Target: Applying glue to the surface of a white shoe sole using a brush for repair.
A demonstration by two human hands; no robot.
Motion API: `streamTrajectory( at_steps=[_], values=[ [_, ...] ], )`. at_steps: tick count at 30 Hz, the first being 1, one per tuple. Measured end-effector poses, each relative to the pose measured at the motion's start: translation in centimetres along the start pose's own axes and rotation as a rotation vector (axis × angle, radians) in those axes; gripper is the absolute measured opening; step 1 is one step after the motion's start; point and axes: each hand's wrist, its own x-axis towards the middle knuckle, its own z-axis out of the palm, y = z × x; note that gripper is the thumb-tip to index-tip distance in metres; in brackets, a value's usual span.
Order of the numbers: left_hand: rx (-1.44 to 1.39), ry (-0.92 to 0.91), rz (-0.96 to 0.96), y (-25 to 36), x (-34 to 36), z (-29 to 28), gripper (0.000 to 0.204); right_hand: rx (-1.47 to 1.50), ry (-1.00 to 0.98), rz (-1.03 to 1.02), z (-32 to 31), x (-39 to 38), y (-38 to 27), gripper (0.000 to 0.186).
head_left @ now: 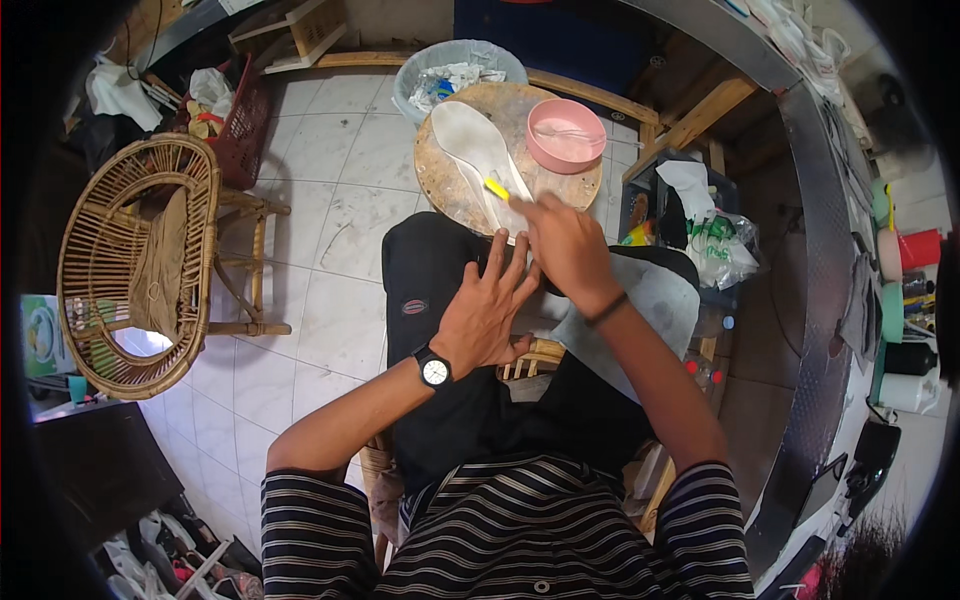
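Observation:
A white shoe sole (470, 135) lies on a round, worn wooden tabletop (432, 190) in front of my knees, its wide end pointing away. My left hand (482, 315), with a watch at the wrist, has its fingers stretched apart, the fingertips touching the sole's near end. Over the sole's near half, my right hand (570, 245) is closed on a small tool with a bright yellow end (496, 188); its exact kind is hidden by the fingers. To the right of the sole stands a pink bowl (566, 162) with something whitish in it.
Behind the tabletop stands a bin (405, 85) with crumpled waste. A rattan chair (140, 170) and a red basket (240, 125) are on the left. A grey cloth (650, 300) covers my right knee; plastic bags (720, 245) sit beyond it.

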Motion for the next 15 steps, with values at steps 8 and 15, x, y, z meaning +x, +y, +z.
streamTrajectory(
  at_steps=[8, 15],
  values=[
    [0.0, -0.016, 0.013, 0.1, 0.0, -0.2, 0.1, -0.063, 0.052, 0.002, 0.0, 2.7, -0.5, 0.041],
    [-0.012, -0.018, -0.001, -0.1, 0.1, -0.1, 0.101, -0.016, -0.203, 0.183, -0.6, 1.3, 0.3, 0.033]
  ],
)
